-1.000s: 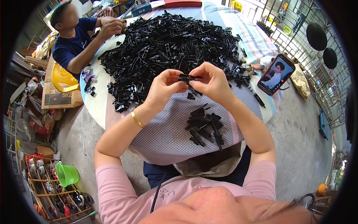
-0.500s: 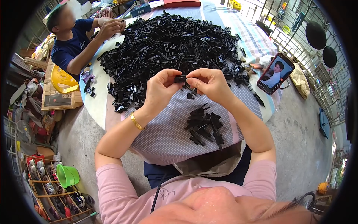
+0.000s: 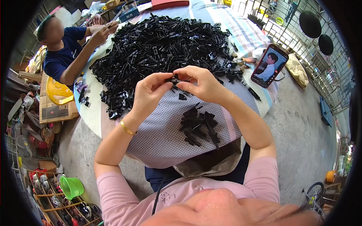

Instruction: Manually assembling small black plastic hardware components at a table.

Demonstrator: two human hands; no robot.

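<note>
Pinches small black part [image 3: 174,79] in grip of left hand [image 3: 148,88] and right hand [image 3: 200,85], by near edge of black heap [image 3: 162,49], presumably two-handed for steadiness. Shows small pile [image 3: 198,126] nearer on table [image 3: 160,145], likely for easy reach.

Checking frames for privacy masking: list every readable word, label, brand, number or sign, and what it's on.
Wording withheld; print locations:
Cardboard box: large lettering, partly readable.
Blue box: white characters, small and soft.
Pink shirt: dark stylised lettering, unclear.
Phone screen: overlay too small to read.
Navy shirt: pale print, too small to read.
Black clips: none I can make out.
</note>
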